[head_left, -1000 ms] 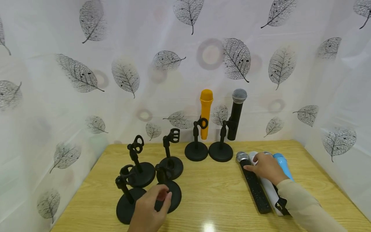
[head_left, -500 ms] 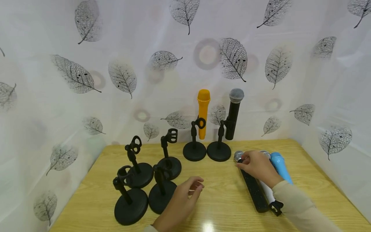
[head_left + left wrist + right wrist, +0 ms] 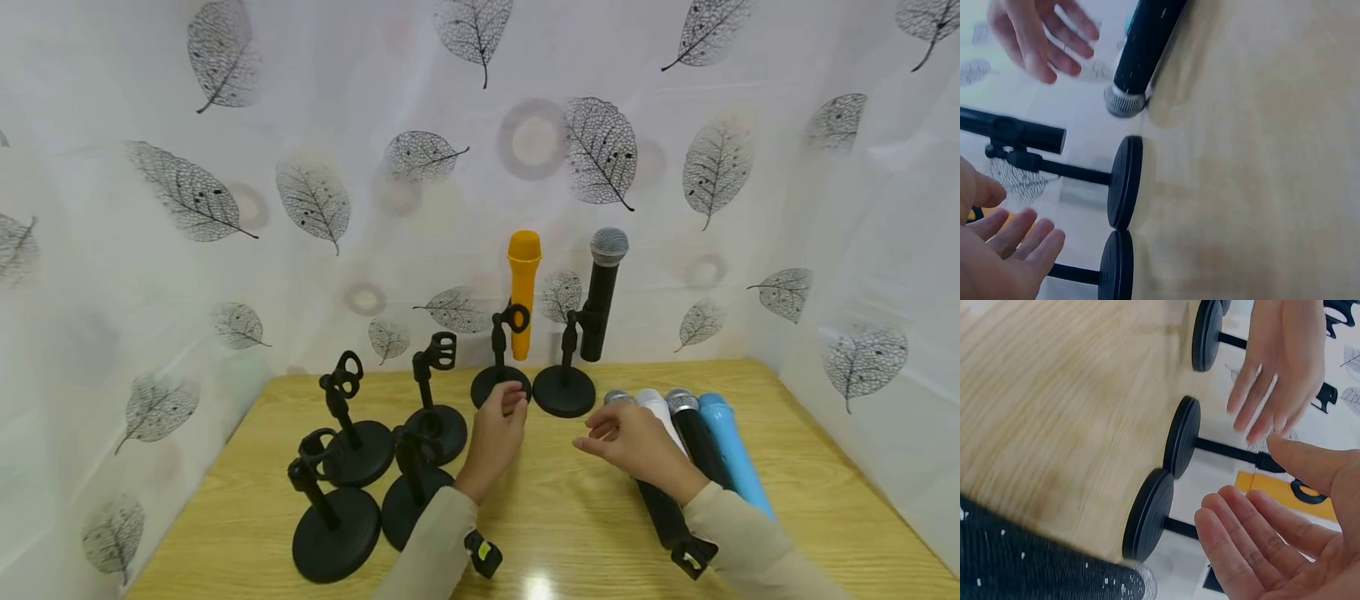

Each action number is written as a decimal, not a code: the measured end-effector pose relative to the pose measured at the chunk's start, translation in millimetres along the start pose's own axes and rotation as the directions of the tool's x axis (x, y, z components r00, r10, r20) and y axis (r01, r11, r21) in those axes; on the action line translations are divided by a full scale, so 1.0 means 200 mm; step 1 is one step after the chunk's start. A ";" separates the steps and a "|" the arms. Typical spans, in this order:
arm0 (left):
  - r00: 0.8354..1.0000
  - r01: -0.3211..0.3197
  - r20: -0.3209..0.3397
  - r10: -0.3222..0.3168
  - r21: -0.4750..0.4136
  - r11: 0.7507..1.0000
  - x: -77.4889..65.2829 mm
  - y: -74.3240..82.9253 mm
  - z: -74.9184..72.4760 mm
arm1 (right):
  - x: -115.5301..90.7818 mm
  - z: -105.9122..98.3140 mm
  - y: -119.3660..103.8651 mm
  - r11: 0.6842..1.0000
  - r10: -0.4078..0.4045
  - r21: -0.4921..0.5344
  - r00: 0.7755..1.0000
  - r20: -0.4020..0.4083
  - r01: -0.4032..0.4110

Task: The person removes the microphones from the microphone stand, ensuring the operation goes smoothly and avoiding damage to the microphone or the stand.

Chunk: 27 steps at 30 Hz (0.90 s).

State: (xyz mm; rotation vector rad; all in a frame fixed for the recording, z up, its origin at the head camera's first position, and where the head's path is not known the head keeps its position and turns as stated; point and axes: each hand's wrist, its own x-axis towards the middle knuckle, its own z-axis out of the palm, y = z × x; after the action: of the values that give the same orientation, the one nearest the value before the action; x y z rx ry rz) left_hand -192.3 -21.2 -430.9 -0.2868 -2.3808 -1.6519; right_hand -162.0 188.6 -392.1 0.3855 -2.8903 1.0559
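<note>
My left hand (image 3: 493, 437) is raised in front of the stand with the yellow microphone (image 3: 524, 271), its relaxed fingers holding nothing. In the head view it overlaps that stand's round base (image 3: 483, 381). My right hand (image 3: 641, 446) hovers over the left end of a microphone row, fingers loosely bent, nothing in them. It partly hides the speckled black microphone (image 3: 660, 510) and the white microphone (image 3: 655, 403). Beside these lie a black microphone with a silver head (image 3: 701, 442) and a blue microphone (image 3: 738, 458). Both wrist views show the fingers apart from any object.
A black microphone (image 3: 602, 300) with a silver head is upright in another stand (image 3: 564, 392) at the back. Several bare black stands, one with its base (image 3: 336, 535) at the front left, occupy the left side. A leaf-patterned curtain (image 3: 420, 250) encloses the wooden table (image 3: 570, 508).
My left hand has left the bare stands, moving right and forward toward the middle. My right hand has shifted left, uncovering more of the microphone row. The head view has turned slightly.
</note>
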 end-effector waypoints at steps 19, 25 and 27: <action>0.967 0.045 -0.253 -0.026 0.071 0.996 0.33 -0.08 0.01 | -0.02 0.08 -0.04 0.995 -0.006 0.096 1.000 0.016 0.005; 0.980 0.028 -0.200 -0.022 0.027 0.999 0.37 -0.06 0.02 | -0.02 0.09 -0.01 0.994 -0.023 0.106 0.999 0.023 0.020; 0.981 0.028 -0.194 -0.023 0.023 0.999 0.39 -0.06 0.02 | -0.02 0.09 0.00 0.994 -0.031 0.110 0.999 0.023 0.028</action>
State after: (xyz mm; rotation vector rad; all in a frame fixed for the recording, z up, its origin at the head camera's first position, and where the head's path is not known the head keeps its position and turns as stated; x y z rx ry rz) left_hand -269.8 -18.5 -419.9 -0.0871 -2.2675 -1.5805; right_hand -156.9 177.0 -406.3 0.4480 -2.8465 1.2167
